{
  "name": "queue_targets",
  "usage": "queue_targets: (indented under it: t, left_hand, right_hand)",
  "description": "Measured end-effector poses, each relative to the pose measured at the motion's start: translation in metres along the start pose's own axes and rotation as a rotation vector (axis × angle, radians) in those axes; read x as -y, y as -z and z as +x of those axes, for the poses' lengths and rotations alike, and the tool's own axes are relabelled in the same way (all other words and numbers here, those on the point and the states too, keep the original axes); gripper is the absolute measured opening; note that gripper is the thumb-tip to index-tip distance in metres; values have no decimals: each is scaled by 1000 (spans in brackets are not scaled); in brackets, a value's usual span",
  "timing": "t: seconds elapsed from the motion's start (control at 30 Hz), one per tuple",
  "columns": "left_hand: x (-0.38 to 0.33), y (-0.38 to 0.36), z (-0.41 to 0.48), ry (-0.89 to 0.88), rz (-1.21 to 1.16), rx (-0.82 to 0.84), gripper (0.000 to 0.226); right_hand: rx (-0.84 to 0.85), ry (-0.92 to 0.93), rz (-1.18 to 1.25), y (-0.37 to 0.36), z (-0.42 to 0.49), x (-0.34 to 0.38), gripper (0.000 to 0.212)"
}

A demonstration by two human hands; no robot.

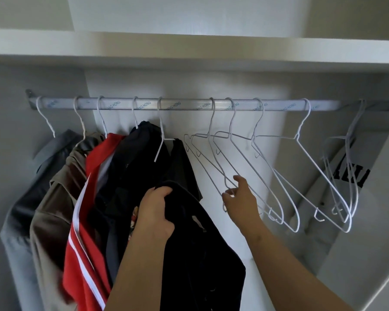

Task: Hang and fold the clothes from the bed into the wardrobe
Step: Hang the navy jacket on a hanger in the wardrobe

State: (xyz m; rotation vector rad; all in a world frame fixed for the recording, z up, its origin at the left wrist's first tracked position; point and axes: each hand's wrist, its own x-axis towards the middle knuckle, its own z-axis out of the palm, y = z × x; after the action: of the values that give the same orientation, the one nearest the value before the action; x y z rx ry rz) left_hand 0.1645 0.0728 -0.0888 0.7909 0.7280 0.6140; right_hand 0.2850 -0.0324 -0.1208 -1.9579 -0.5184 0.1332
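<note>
Under a white shelf (189,48), a ribbed metal rail (189,105) crosses the wardrobe. At its left hang a grey shirt (25,198), a brown garment (52,209), a red top (83,254) with white stripes and a black jacket (135,158), crowded together. To the right hang empty hangers (298,135) of thin white wire. The left hand (155,212) clenches a soft black garment (200,254), near and below the rail. The right hand (240,203) pinches the low corner of a white wire hanger (225,182).
</note>
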Motion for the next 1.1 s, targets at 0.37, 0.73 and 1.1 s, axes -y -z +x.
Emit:
queue_targets:
  t: [0.37,0.73,1.1]
  left_hand:
    - [-11,21,10,37,-13,-42,12]
    - [-12,25,9,23,-11,-66,12]
    - [4,8,-20,-22,-17,-76,9]
  right_hand:
    - [37,-98,195,-9,15,31,9]
    - [63,30,296,-6,13,40,9]
    - [12,74,230,9,-34,-23,48]
